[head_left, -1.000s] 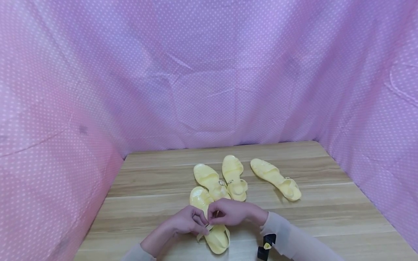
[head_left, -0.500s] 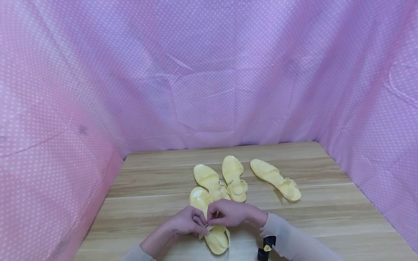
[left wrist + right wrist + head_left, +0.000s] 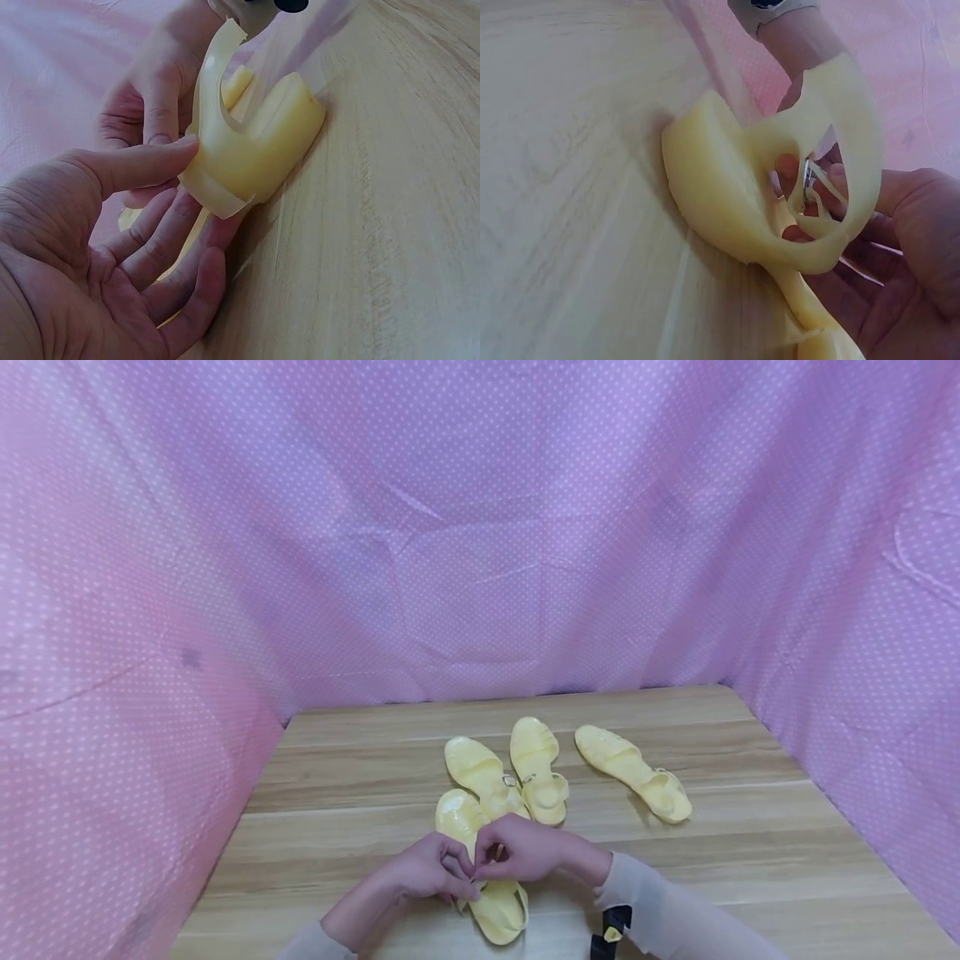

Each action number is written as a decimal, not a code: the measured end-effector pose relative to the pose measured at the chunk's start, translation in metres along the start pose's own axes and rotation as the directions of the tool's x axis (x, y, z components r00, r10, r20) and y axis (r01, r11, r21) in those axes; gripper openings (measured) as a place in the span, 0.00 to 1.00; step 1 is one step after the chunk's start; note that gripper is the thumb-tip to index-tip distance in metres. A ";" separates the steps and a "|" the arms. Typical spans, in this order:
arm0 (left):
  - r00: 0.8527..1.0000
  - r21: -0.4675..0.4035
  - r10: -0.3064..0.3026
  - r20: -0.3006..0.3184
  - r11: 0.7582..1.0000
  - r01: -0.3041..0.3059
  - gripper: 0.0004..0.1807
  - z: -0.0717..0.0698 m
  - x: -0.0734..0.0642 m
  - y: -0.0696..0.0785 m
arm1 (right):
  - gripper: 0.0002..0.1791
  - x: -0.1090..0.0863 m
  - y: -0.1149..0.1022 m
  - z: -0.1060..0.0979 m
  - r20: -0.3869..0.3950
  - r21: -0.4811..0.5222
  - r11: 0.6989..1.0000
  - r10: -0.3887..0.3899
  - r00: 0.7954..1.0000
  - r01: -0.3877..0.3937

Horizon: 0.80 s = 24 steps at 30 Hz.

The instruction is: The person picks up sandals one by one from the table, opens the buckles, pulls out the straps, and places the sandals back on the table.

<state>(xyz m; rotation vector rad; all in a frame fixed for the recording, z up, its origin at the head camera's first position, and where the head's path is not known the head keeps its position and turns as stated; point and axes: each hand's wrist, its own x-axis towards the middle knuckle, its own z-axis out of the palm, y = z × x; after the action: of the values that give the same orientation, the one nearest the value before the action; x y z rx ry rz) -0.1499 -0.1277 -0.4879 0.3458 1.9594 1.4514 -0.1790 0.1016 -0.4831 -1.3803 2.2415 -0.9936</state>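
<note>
A pale yellow sandal point(image 3: 501, 920) lies on the table between both hands, its toe pointing away. My left hand point(image 3: 435, 867) pinches the sandal's ankle strap point(image 3: 216, 196) between thumb and fingers. On the other side of the sandal, my right hand point(image 3: 521, 847) pinches the strap close to the left fingertips. A small metal buckle point(image 3: 808, 180) shows among the fingers in the right wrist view, with a thin strap end beside it. The fingers partly hide whether the strap runs through the buckle. The heel strap stands up in a loop.
Two more yellow sandals, one point(image 3: 472, 764) touching or nearly touching the held one and another point(image 3: 535, 747), lie just beyond the hands. A third sandal point(image 3: 633, 772) lies apart to the right. The wooden table point(image 3: 337, 777) is enclosed by a pink dotted curtain point(image 3: 480, 568).
Both hands stay at the same sandal strap. My right hand has shifted very slightly to the left, and the strap end at the left fingers shows less than before.
</note>
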 end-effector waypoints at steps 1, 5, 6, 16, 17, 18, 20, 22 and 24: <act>1.000 0.006 0.001 0.001 1.000 -0.001 0.09 0.000 0.000 0.000 | 0.03 -0.001 0.000 0.000 0.006 -0.001 1.000 0.003 1.000 -0.003; 1.000 0.020 0.005 0.004 1.000 -0.005 0.09 0.000 0.001 0.001 | 0.04 -0.003 0.001 -0.003 0.033 -0.013 1.000 0.008 0.999 -0.008; 1.000 0.020 0.005 0.005 1.000 -0.005 0.09 0.000 0.001 0.001 | 0.04 -0.004 0.001 -0.004 0.038 -0.017 1.000 0.008 0.999 -0.008; 1.000 0.017 0.013 0.016 1.000 -0.013 0.09 -0.002 0.000 0.001 | 0.05 0.000 0.007 0.002 -0.003 0.016 1.000 -0.006 1.000 0.006; 1.000 0.019 0.013 0.016 1.000 -0.013 0.09 -0.001 0.001 0.001 | 0.04 0.000 0.007 0.002 -0.004 0.009 1.000 -0.007 1.000 0.007; 1.000 0.021 0.012 0.017 1.000 -0.013 0.09 -0.001 0.001 0.001 | 0.03 0.000 0.008 0.002 -0.001 0.007 1.000 -0.003 1.000 0.003; 1.000 0.023 0.009 0.015 1.000 -0.009 0.09 -0.001 0.001 0.001 | 0.02 -0.001 0.008 0.002 0.010 0.002 1.000 0.006 1.000 -0.006; 1.000 0.022 0.008 0.015 1.000 -0.009 0.09 -0.001 0.002 0.001 | 0.02 -0.002 0.008 0.000 0.027 -0.003 1.000 0.013 1.000 -0.013; 1.000 0.018 0.009 0.018 1.000 -0.009 0.09 -0.001 0.001 0.000 | 0.02 -0.003 0.007 -0.001 0.042 -0.007 1.000 0.016 0.999 -0.016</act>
<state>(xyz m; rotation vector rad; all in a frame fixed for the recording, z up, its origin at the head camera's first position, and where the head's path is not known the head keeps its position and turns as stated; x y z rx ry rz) -0.1516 -0.1276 -0.4879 0.3753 1.9606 1.4319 -0.1828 0.1066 -0.4874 -1.3712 2.2242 -0.9433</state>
